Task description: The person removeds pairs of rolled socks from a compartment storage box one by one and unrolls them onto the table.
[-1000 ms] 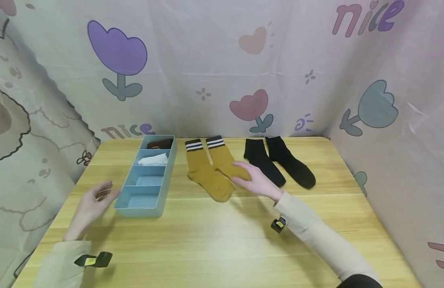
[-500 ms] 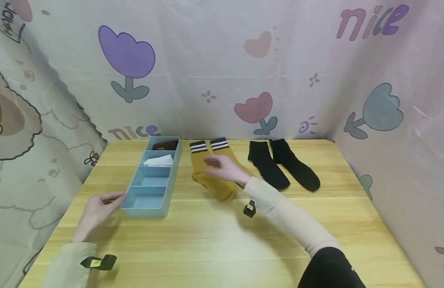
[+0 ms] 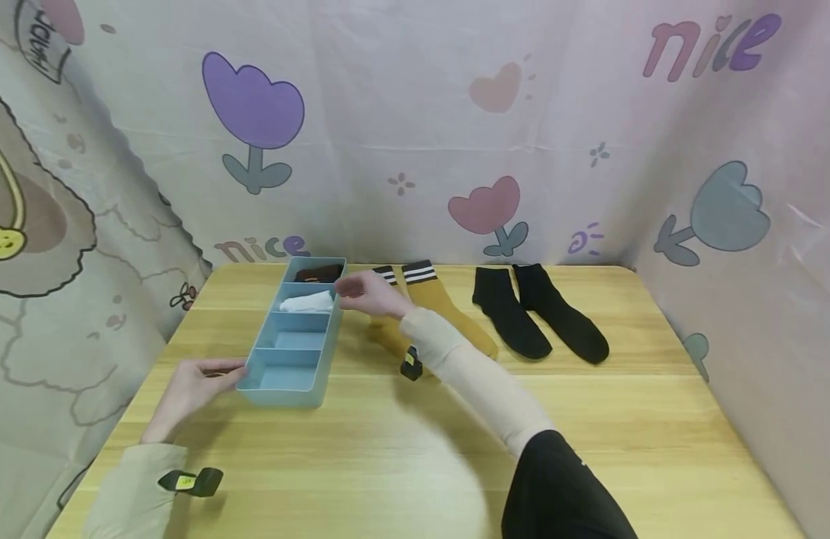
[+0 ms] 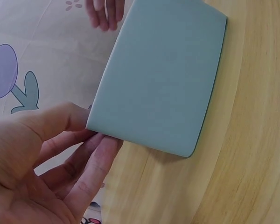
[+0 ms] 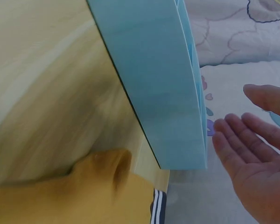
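A light blue divided storage box (image 3: pixel 284 398) stands left of the middle of the table, its compartments in a row running away from me. My left hand (image 3: pixel 195 389) pinches its near left corner; the left wrist view shows thumb and fingers (image 4: pixel 86 182) at the edge of the wall. My right hand (image 3: pixel 372 292) hovers at the far part of the right wall, its fingers relaxed and holding nothing in the right wrist view. White folded cloth (image 3: pixel 307 302) lies in one compartment, and a dark brown folded one (image 3: pixel 320 274) in the farthest. The two nearest compartments hold nothing.
Mustard socks (image 3: pixel 448 303) with dark, white-striped cuffs lie flat right of the box, partly hidden under the right forearm. Black socks (image 3: pixel 516 318) lie farther right. A printed curtain (image 3: pixel 388 135) hangs behind the wooden table (image 3: pixel 590 449) and at its sides.
My right hand has moved left from the mustard socks to the box's right side. The left hand has closed in on the box's near corner and grips it. The socks have stayed put.
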Tool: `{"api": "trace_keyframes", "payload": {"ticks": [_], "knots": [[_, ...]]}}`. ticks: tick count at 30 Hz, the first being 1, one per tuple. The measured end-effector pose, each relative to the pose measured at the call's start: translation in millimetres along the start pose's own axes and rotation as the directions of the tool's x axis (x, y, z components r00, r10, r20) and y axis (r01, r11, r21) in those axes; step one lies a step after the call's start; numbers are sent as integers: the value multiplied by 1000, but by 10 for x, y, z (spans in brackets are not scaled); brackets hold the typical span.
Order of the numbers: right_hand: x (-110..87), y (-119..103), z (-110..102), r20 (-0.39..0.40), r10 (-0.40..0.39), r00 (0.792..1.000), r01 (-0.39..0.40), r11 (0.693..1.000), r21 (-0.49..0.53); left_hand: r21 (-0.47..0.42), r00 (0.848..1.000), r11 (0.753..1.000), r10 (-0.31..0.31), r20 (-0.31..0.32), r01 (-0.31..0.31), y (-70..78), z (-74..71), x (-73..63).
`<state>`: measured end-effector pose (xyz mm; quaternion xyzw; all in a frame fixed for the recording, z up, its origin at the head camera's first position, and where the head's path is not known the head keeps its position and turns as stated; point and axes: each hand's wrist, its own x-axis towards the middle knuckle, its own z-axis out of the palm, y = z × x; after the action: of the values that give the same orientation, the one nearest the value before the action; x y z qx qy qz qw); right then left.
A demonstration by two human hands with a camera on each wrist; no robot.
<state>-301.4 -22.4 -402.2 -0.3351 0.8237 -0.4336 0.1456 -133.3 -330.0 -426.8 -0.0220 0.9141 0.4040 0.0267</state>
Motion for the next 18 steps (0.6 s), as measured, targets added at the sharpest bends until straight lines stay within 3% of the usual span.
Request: {"api": "trace_keyframes", "payload": {"ticks": [9, 18], "knots": [[388, -62, 178, 8, 46, 999, -45, 998, -46, -4, 1000, 1000, 18, -8, -18, 2, 5, 20], [621, -155, 315, -4, 123, 992, -123, 984, -130, -18, 1000, 1000, 5, -11, -5, -12, 4, 15]]}}
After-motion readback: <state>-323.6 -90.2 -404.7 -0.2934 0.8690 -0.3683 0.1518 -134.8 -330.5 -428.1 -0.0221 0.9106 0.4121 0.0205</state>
